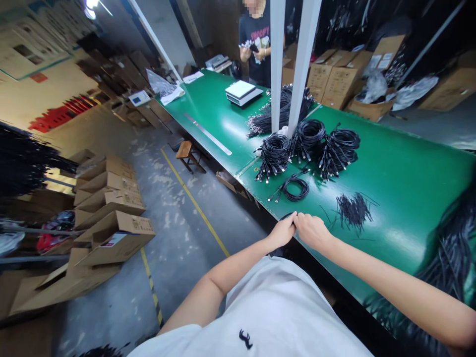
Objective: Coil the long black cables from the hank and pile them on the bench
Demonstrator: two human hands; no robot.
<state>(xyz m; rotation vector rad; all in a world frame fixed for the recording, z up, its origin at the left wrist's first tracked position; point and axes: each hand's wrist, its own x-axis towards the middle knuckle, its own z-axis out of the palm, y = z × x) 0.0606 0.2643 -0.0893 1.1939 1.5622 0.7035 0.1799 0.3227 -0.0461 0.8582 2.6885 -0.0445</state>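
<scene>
My left hand and my right hand meet at the near edge of the green table, fingers pinched together on a thin black cable that mostly hides beneath them. Just beyond lies a single coiled black cable. A small heap of black twist ties lies to the right of my right hand. Farther back sit three bundles of coiled cables.
Two white posts rise from the table by a big cable heap. A scale sits farther along. Another person stands at the far end. Cardboard boxes stack on the floor left; a stool stands by the table.
</scene>
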